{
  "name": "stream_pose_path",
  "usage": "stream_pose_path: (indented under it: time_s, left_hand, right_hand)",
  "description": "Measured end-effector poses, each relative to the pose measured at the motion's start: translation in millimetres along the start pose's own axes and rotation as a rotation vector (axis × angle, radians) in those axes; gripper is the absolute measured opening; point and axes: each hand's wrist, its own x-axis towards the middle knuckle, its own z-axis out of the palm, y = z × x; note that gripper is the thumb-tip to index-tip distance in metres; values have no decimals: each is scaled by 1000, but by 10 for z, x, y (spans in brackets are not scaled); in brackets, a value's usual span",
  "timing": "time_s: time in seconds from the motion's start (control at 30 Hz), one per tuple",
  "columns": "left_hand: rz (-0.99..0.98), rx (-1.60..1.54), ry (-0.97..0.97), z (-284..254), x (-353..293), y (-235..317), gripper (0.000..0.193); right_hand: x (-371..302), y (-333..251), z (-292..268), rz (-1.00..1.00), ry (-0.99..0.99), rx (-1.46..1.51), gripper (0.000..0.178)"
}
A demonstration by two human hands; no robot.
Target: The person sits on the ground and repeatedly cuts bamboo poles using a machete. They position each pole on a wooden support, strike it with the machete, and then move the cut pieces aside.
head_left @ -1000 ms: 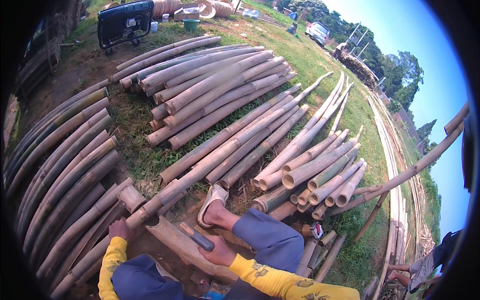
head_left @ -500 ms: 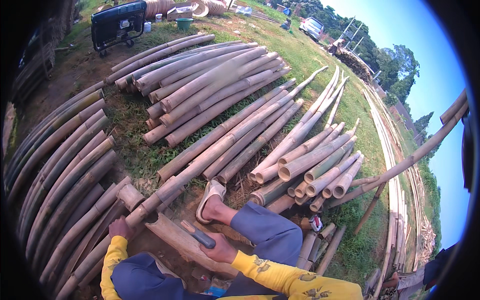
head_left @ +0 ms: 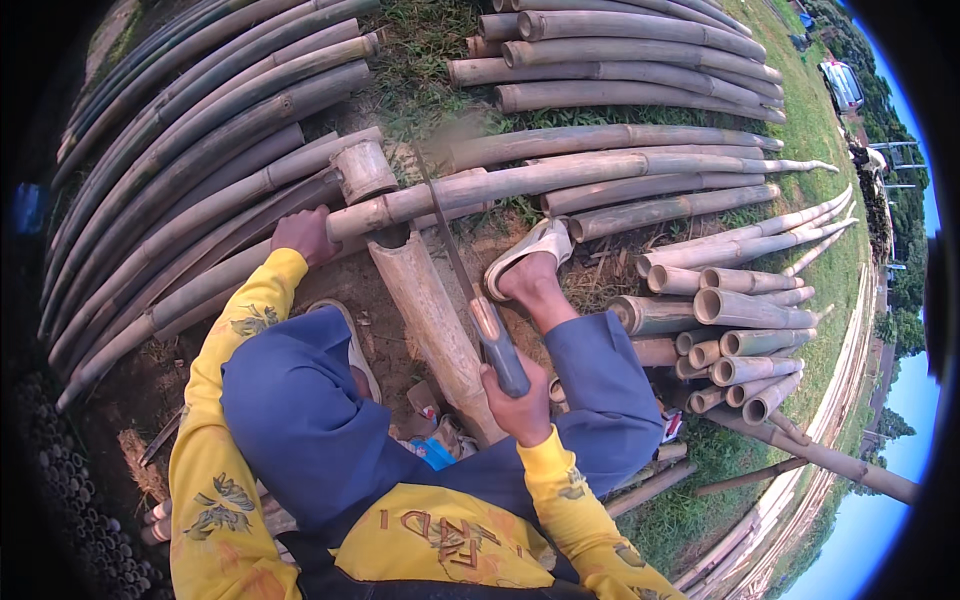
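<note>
My left hand (head_left: 306, 236) is closed round a long bamboo pole (head_left: 560, 176) that runs from the lower left to the far right. Beside that hand, the pole lies over an upright-ended bamboo support, a thick leaning half-open trunk (head_left: 432, 320) with a short thick bamboo piece (head_left: 362, 170) behind it. My right hand (head_left: 518, 400) grips the dark handle of a handsaw (head_left: 497, 340). Its long thin blade points away from me and crosses the pole just right of the support. Whether the teeth have bitten in cannot be made out.
Stacked bamboo poles (head_left: 200, 130) lie at the left, with more piles (head_left: 640, 55) at the back and cut hollow ends (head_left: 760, 340) at the right. My sandalled foot (head_left: 530, 255) stands near the blade. Between my legs lies a blue packet (head_left: 430, 452). A parked car (head_left: 842, 86) stands far off.
The view has turned downward and leftward. My right hand has brought the saw from low beside the support up to the pole, blade now across it. My left hand keeps its hold.
</note>
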Motion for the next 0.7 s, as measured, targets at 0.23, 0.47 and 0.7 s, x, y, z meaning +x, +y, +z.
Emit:
stream_pose_path:
  time_s: [0.23,0.47,0.7]
  left_hand:
    - [4,-11,-18,-16,0,26,53]
    - [-26,-1,-30,-35,-20,130,53]
    - [-7,-33,-17,14,-4,84,51]
  right_hand:
    - [111,-31,-1,26,-30,17,15]
    - [-205,-132,-139,53,-32,-44,27]
    - [320,-5,88,-8,-34,18,13]
